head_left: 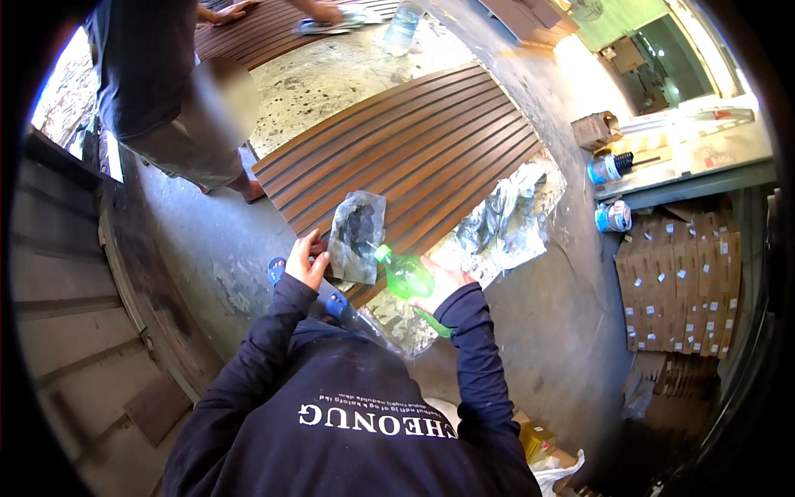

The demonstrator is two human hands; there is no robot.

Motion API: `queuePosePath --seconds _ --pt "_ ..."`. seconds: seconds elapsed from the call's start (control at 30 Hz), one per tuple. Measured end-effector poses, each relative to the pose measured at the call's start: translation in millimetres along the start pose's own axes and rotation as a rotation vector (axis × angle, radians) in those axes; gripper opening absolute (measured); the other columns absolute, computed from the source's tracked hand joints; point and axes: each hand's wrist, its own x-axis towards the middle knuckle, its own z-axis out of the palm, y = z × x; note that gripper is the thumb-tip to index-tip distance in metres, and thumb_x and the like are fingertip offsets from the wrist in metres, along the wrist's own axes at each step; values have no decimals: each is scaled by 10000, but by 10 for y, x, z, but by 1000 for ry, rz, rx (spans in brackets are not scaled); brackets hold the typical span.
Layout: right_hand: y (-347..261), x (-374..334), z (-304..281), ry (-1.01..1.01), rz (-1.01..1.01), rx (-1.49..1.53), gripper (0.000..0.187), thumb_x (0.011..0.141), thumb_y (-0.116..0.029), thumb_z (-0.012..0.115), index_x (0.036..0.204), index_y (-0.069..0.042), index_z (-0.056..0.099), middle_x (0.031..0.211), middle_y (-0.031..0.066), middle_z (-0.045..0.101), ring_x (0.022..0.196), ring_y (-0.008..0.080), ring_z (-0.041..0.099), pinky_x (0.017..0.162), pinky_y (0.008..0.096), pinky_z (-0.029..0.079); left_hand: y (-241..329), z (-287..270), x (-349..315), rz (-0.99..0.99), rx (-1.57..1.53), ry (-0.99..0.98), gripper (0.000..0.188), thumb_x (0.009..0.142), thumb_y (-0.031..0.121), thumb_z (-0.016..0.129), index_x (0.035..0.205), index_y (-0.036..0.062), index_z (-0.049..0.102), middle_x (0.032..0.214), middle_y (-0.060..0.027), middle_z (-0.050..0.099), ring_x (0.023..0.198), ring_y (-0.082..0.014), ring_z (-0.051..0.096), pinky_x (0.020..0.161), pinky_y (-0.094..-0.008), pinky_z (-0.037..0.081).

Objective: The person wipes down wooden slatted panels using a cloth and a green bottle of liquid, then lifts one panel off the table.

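My right hand (pixel 447 286) is wrapped round a green see-through plastic bottle (pixel 406 276), tilted so its neck points at a grey, dark-stained cloth (pixel 359 232). The cloth lies spread over the near left part of a brown slatted wood panel (pixel 414 141). At the panel's left edge, close beside the cloth, is my left hand (pixel 305 261), thumb and forefinger apart. Nothing shows between those fingers; their tips are partly hard to make out.
Under the panel is a paint-spotted board (pixel 406 327), with crumpled plastic sheeting (pixel 505 219) to the right. Another person (pixel 157 91) wipes a second slatted panel (pixel 257 31) at the far left, near a clear bottle (pixel 402 29). Stacked cartons (pixel 679 282) and cans (pixel 613 217) stand right.
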Motion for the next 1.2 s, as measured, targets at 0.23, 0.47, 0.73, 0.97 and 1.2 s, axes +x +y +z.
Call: queuePosePath --seconds 0.23,0.47,0.73,0.97,1.2 --pt "233 -157 424 299 -166 253 806 594 -256 766 1284 -63 396 1116 191 565 996 334 566 854 383 462 -100 1 -6 -57 -72 -20 433 792 22 589 1207 -4 467 1055 -126 541 920 -200 600 790 -290 488" --pt "334 -303 613 470 -88 664 849 592 -164 752 1322 -61 332 1203 188 504 1106 323 511 935 378 415 -252 31 212 -39 204 -64 459 764 117 618 1182 -20 486 1078 -194 529 945 -308 569 827 -346 464" --pt "1245 424 859 1154 -20 1120 932 620 -148 778 1356 -28 218 1278 169 397 1153 274 427 988 386 344 -219 350 790 -305 207 -120 438 725 106 612 1131 -29 518 1041 -185 611 945 -278 594 849 -337 459" --pt "914 197 1490 1313 381 1032 925 618 -88 777 1339 -50 199 1264 183 411 1173 293 420 977 417 330 738 -467 867 16 -143 -42 379 754 16 522 1129 -35 518 926 -86 624 812 -157 595 752 -282 473" --pt "242 741 1151 975 -75 979 543 714 -99 679 1190 -15 432 1131 175 499 1091 301 476 929 369 387 506 128 271 331 724 -171 503 741 168 651 1195 42 476 856 -159 505 761 -321 532 690 -386 451"
